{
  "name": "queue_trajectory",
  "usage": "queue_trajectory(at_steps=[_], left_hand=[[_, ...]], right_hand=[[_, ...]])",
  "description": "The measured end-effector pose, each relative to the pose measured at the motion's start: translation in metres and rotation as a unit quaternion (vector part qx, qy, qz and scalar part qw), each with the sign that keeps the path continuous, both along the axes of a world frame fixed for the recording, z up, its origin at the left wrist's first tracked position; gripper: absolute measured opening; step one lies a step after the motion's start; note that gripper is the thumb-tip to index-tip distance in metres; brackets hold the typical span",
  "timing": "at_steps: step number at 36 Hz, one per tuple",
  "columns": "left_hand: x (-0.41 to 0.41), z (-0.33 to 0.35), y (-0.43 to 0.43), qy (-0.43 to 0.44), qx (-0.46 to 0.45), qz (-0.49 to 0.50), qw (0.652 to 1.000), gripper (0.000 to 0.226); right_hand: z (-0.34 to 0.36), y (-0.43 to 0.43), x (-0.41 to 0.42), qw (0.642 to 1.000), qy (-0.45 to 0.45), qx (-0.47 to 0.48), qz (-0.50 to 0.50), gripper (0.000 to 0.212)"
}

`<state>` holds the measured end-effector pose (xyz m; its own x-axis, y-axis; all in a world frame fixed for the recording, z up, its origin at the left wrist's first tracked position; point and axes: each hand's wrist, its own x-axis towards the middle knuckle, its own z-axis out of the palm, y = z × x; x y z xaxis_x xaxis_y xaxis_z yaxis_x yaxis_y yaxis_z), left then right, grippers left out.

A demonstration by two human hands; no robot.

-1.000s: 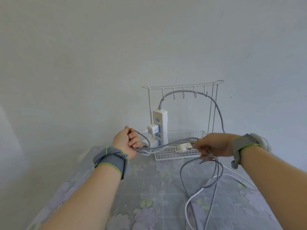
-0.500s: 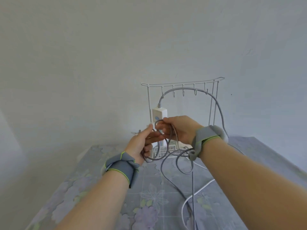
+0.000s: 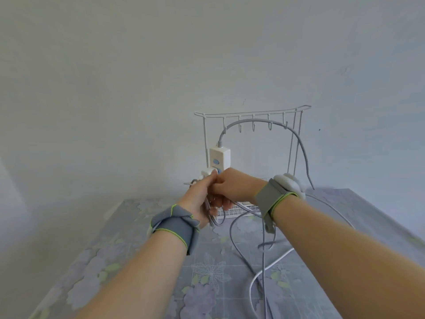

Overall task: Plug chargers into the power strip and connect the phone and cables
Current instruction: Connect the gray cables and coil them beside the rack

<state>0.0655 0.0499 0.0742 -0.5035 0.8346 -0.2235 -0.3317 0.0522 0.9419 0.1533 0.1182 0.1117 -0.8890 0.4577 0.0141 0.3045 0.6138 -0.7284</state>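
Lilac flowered tablecloth everywhere. Its left edge runs off diagonally toward the near corner, and the right edge shows out past the right forearm. The far side butts up against the wall, where a white wire rack stands with the power strip upright in it, its cord arching under the hooks. One white charger sits plugged into the strip's left side. There's open cloth between the forearms, while the right half has slack grey cable and a white cable looping across it. Both hands are pressed together just in front of the strip's lower part, raised off the cloth. The left hand has its fingers curled round a bunch of grey cable loops, thumb up by the charger. The right hand points knuckles-left, with its fingers curled under onto the same bunch.
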Motion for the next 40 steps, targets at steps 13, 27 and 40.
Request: queue_trajectory(at_steps=[13,27,40], left_hand=[[-0.029,0.017,-0.012,-0.250,0.156,0.070,0.953,0.047],[-0.029,0.011,-0.010,-0.090,0.109,0.019,0.990,0.044],[0.001,-0.001,-0.005,0.159,-0.027,0.007,0.987,0.032]], right_hand=[[-0.031,0.057,0.068,0.991,-0.105,-0.050,-0.061,0.022],[0.003,0.079,0.106,0.877,0.051,-0.449,-0.166,0.031],[0.003,0.033,0.034,0.974,0.109,-0.155,-0.126,0.017]])
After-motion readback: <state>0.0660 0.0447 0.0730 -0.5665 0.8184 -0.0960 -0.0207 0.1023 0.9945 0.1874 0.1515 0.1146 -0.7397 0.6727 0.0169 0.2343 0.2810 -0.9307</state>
